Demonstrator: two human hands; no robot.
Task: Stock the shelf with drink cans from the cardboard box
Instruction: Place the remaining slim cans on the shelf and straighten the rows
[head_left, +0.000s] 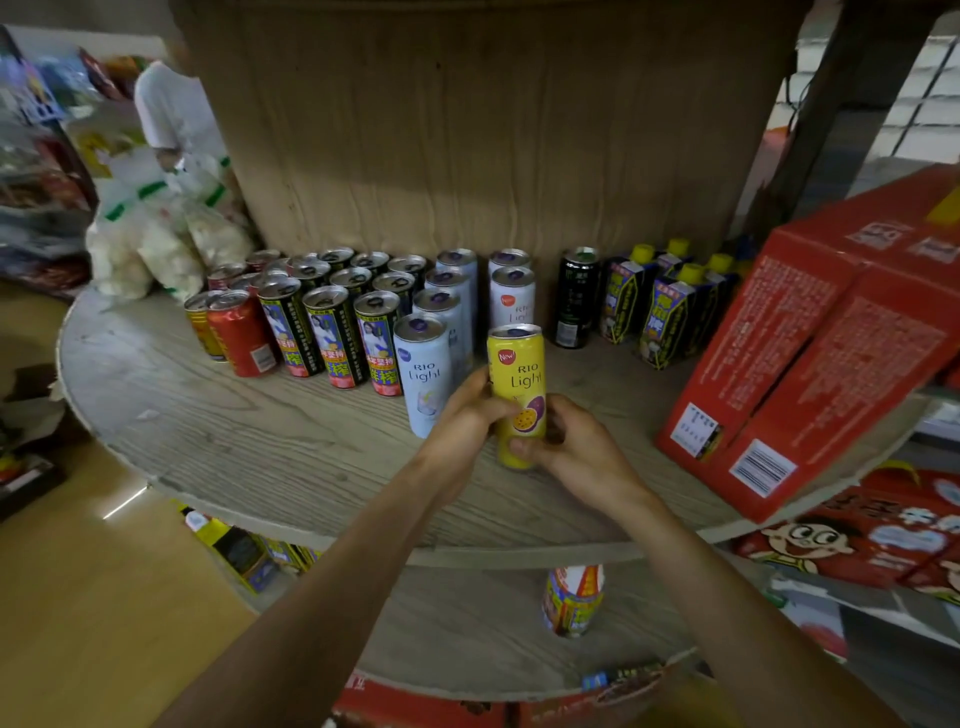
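Observation:
A yellow drink can (517, 374) stands upright on the round wooden shelf (249, 441), in front of a row of white cans (511, 296). My left hand (465, 415) grips its left side and my right hand (566, 441) grips its lower right side, fingers curled round the base. A pale blue can (422, 371) stands just left of it, heading another row. Black-and-yellow cans (332, 332) and red cans (240, 332) fill the shelf further left. The cardboard box is not in view.
A black can (574, 296) and yellow-capped cartons (670, 306) stand to the right. A large red box (810, 353) lies at the shelf's right edge. White bags (156, 234) sit at the far left. A lower shelf holds one small container (571, 597).

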